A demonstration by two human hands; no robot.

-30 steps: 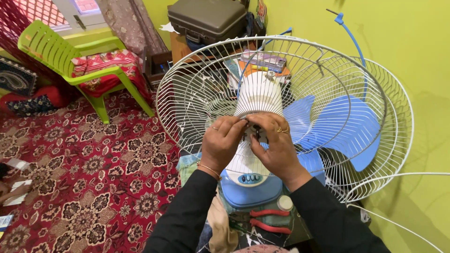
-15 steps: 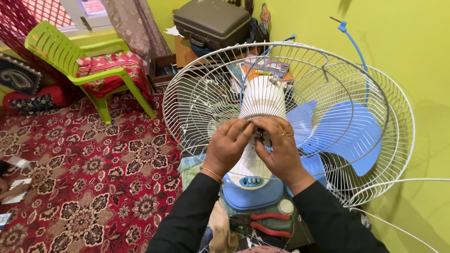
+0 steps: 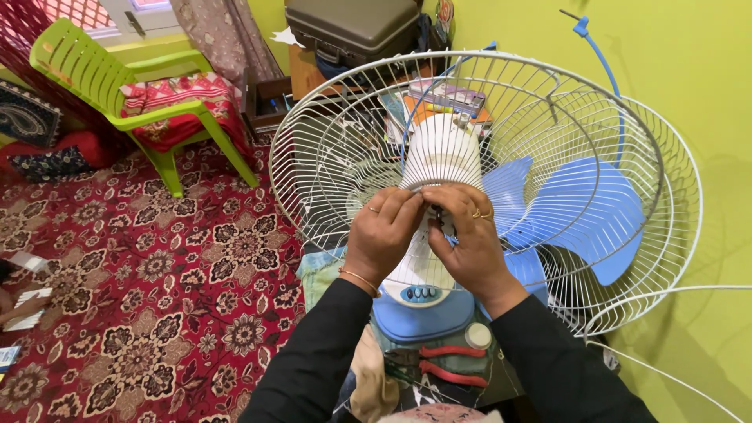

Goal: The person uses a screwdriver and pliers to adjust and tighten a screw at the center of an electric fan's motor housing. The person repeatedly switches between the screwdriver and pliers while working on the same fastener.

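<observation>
Pliers: one pair (image 3: 446, 362), red-handled, nearest the camera, below the fan base.
Hands: two; left hand (image 3: 381, 233) and right hand (image 3: 468, 235) meet at the middle of the fan motor (image 3: 440, 153), fingertips pinched together on a small part too hidden to name.
Rings: three, one left, two right.
Fan: one white motor, one blue base (image 3: 419, 317), two wire guards (image 3: 345, 149), blue blades (image 3: 583, 207) to the right.
Floor: red patterned carpet (image 3: 141, 298).
Room: one green plastic chair (image 3: 102, 82), one suitcase (image 3: 352, 27), yellow-green wall (image 3: 689, 78).
</observation>
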